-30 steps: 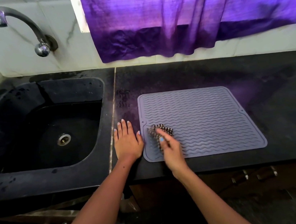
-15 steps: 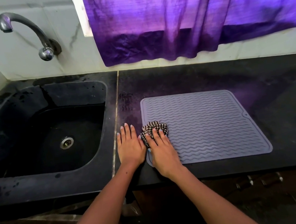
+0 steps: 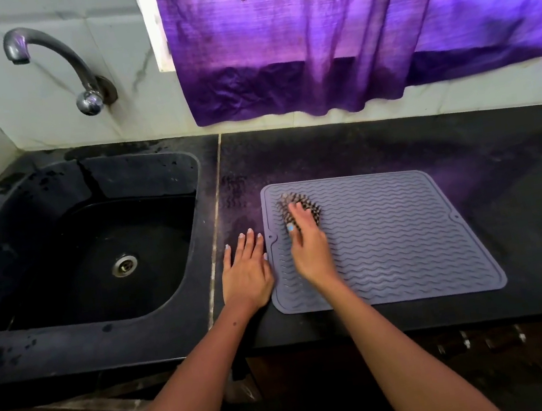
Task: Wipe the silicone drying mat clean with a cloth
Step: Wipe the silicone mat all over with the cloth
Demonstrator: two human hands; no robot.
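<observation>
Big grey mat [image 3: 405,239] lies flat near front edge of dark counter [image 3: 517,173], long side running left to right. Left hand [image 3: 246,274] flat, fingers straight, just beside mat's left edge. Right hand [image 3: 307,245] presses checked cloth [image 3: 297,207] at mat's back-left corner. Unwiped mat stretches right of cloth.

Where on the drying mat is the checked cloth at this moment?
In the head view the checked cloth lies on the mat, near its far left corner, under the right hand.
</observation>
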